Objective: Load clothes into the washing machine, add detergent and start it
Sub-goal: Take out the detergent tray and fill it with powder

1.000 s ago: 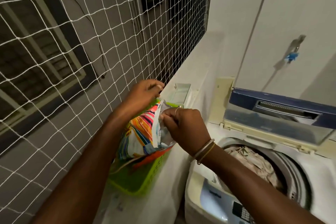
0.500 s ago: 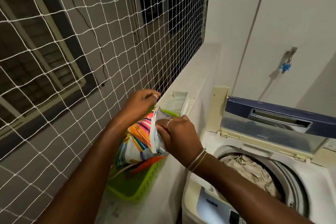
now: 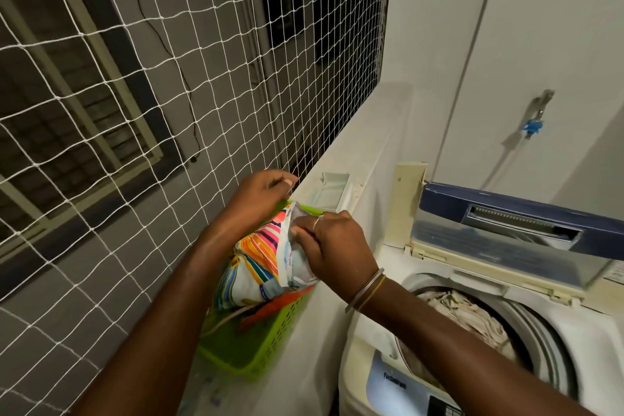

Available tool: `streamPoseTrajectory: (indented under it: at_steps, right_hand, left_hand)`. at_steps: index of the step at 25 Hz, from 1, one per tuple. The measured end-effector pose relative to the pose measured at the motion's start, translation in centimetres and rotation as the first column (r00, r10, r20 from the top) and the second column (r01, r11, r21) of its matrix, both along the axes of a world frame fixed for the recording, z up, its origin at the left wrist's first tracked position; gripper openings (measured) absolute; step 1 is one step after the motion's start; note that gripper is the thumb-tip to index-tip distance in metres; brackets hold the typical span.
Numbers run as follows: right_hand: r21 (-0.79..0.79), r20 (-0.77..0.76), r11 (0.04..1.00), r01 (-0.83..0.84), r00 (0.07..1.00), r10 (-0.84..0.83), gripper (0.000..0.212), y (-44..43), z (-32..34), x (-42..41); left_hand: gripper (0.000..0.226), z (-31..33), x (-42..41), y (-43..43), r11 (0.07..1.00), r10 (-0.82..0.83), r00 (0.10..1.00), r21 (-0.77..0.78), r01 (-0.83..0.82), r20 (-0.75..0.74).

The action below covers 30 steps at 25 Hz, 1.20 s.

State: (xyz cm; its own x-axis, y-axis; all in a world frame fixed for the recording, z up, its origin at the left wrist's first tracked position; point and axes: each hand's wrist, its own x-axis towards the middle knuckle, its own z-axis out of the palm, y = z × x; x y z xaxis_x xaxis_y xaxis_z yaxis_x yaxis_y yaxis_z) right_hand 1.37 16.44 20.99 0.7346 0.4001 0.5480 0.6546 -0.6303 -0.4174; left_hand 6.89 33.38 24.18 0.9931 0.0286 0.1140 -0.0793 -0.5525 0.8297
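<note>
A colourful striped detergent bag (image 3: 256, 267) stands in a green plastic basket (image 3: 270, 344) on the ledge left of the washing machine (image 3: 371, 378). My left hand (image 3: 260, 196) holds the far top edge of the bag. My right hand (image 3: 331, 246) pinches the near edge of the bag's opening with curled fingers. The top-loading machine stands with its blue lid (image 3: 516, 216) raised, and light crumpled clothes (image 3: 462, 317) lie in the drum.
A white net (image 3: 169, 111) covers the opening on the left, just beyond the ledge (image 3: 351, 152). A small white tray (image 3: 332, 187) lies on the ledge behind the basket. A tap (image 3: 537, 118) sticks out of the wall above the machine.
Both hands stay on the bag's top. The view has shifted slightly; the hands have barely moved.
</note>
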Motion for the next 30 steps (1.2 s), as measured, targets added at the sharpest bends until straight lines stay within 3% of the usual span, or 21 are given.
streamPoseTrajectory:
  at_steps: [5, 10, 17, 25, 30]
  right_hand:
    - [0.194, -0.093, 0.981, 0.006, 0.996, 0.013, 0.026, -0.4, 0.5, 0.5]
    - [0.050, -0.052, 0.999, -0.004, 0.999, 0.006, 0.034, 0.4, -0.4, 0.3]
    - [0.295, -0.268, 0.951, 0.093, 0.963, -0.011, 0.027, -1.4, 0.5, 0.3]
    - [0.434, -0.251, 0.884, 0.174, 0.966, -0.067, 0.015, -3.6, 1.5, 2.2]
    - [0.398, -0.185, 0.916, 0.052, 0.982, 0.025, 0.014, -3.7, 1.5, 1.8]
  left_hand:
    - [0.024, 0.3, -0.2, -0.1, 1.000, -0.004, 1.000, 0.008, 0.004, -0.009]
    - [0.024, -0.1, 0.1, 0.1, 1.000, 0.003, 1.000, -0.002, -0.003, -0.014]
    - [0.023, 0.0, 0.5, -0.6, 1.000, -0.002, 1.000, 0.011, 0.002, 0.010]
    - [0.023, -0.3, 1.2, -0.4, 1.000, 0.015, 0.999, 0.017, -0.015, -0.036]
    - [0.024, -0.3, 1.1, -0.4, 1.000, 0.018, 0.999, 0.012, -0.018, -0.039]
